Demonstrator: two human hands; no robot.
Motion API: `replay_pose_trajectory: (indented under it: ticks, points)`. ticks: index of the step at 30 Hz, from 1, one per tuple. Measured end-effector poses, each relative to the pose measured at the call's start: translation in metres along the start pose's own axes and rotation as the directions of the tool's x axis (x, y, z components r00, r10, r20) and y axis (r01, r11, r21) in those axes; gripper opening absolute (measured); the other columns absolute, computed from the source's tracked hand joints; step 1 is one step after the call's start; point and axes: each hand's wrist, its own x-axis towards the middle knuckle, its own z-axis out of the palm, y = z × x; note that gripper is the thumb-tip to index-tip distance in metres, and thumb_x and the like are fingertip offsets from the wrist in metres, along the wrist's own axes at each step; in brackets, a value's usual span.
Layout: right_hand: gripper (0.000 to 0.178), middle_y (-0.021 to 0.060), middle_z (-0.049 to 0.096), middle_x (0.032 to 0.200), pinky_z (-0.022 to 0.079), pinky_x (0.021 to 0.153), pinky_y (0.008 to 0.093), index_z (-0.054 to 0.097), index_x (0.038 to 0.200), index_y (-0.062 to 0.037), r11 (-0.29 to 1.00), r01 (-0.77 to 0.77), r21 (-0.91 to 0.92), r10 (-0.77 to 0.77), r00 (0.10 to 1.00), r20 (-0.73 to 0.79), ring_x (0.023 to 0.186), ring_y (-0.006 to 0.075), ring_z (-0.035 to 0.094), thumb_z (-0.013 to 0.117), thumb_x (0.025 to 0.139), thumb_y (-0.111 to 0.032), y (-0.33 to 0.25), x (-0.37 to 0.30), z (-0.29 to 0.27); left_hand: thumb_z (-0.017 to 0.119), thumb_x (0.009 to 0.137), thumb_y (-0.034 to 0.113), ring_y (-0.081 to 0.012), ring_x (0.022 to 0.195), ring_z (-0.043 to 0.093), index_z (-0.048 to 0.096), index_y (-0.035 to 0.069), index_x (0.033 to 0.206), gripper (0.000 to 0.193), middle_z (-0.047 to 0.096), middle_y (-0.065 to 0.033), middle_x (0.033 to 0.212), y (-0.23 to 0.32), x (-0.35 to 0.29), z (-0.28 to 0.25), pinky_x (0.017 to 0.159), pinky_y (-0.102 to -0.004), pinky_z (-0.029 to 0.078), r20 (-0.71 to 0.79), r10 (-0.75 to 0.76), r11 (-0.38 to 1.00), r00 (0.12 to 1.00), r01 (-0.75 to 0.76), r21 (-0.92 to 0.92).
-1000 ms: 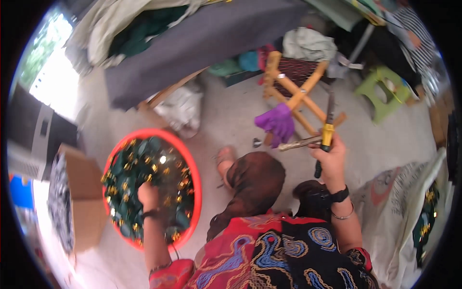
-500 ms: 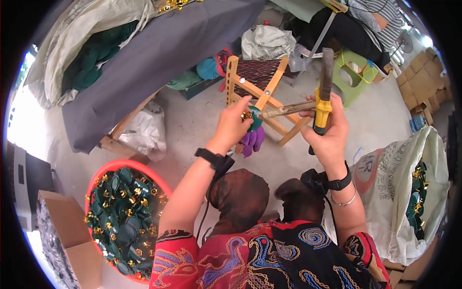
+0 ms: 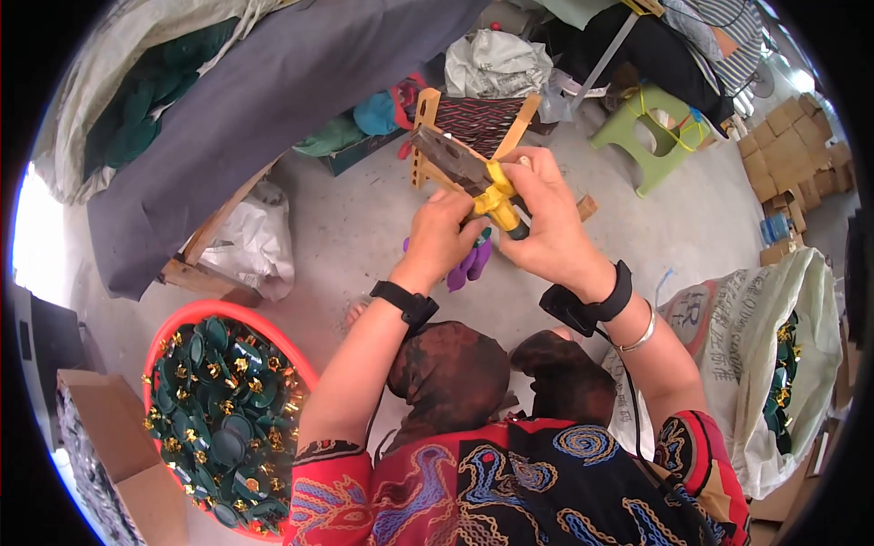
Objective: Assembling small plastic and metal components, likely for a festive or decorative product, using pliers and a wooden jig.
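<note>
Head view: gripped a yellow-handled tool (image 3: 492, 195) in the right hand (image 3: 549, 223), fingers wrapped round the handle, dark metal head angled up and left, beyond the left hand (image 3: 438, 238). Had the left hand close against the tool, fingers bunched by its yellow part; could not tell whether gripping anything. Saw a purple glove (image 3: 477, 257) just below, between both hands. Spotted a folding stool (image 3: 478, 121), woven seat and wooden legs, just past the hands. Noted a red basin (image 3: 205, 308) down-left of the left hand, full of green discs (image 3: 228, 443) with gold bits. Logged a white sack (image 3: 728, 318) down-right of the right hand, mouth open on more green and gold. Also marked a green plastic stool (image 3: 652, 170) up-right of the right hand, grey cloth (image 3: 273, 109) up-left of the left hand.
</note>
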Motion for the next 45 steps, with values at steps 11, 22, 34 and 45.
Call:
replay_pose_trajectory:
  ticks: [11, 22, 34, 45]
  points:
    - [0.051, 0.0108, 0.055, 0.089, 0.047, 0.072, 0.029, 0.052, 0.113, -0.0013, 0.932, -0.064, -0.357, -0.023, 0.972, -0.235, 0.078, 0.0211, 0.056, 0.059, 0.063, 0.005, -0.018, 0.001, -0.08, 0.07, 0.071, 0.011, -0.0297, 0.074, 0.054, 0.065, 0.005, 0.083, 0.014, 0.062, -0.0086, 0.073, 0.005, 0.002, 0.002, 0.066, -0.0378, 0.045, -0.054, -0.046, 0.998, 0.998, 0.043, -0.043]
    - [0.053, 0.0139, 0.046, 0.108, 0.046, 0.083, 0.0299, 0.051, 0.113, -0.0006, 0.993, 0.083, -0.08, -0.083, 0.997, 0.009, 0.094, 0.0249, 0.052, 0.059, 0.06, 0.004, -0.003, -0.008, -0.013, 0.072, 0.068, 0.012, -0.0313, 0.074, 0.055, 0.063, 0.004, 0.075, 0.015, 0.06, -0.0101, 0.071, -0.004, -0.003, 0.007, 0.065, -0.0407, 0.045, -0.075, -0.039, 0.999, 0.996, 0.04, 0.02]
    - [0.046, 0.0074, 0.059, 0.099, 0.052, 0.078, 0.0309, 0.053, 0.108, 0.0031, 0.509, -0.275, 0.816, 0.738, 0.628, -0.248, 0.082, 0.0176, 0.062, 0.06, 0.062, 0.008, 0.004, -0.078, -0.049, 0.062, 0.083, 0.001, -0.0105, 0.077, 0.062, 0.056, -0.002, 0.114, 0.032, 0.065, -0.0073, 0.094, 0.072, 0.035, -0.062, 0.07, -0.0237, 0.052, 0.365, -0.278, 0.312, 0.888, 0.443, -0.84]
    - [0.036, 0.0079, 0.059, 0.087, 0.048, 0.072, 0.0341, 0.054, 0.099, -0.003, 0.672, -0.078, 0.736, 0.537, 0.736, -0.412, 0.083, 0.0185, 0.058, 0.066, 0.066, -0.007, 0.05, -0.133, 0.064, 0.057, 0.091, 0.018, -0.028, 0.104, 0.058, 0.043, -0.005, 0.128, 0.046, 0.054, -0.0183, 0.119, 0.379, 0.145, 0.065, 0.086, -0.0388, 0.049, 0.497, 0.401, 0.145, 0.77, 0.482, -0.864]
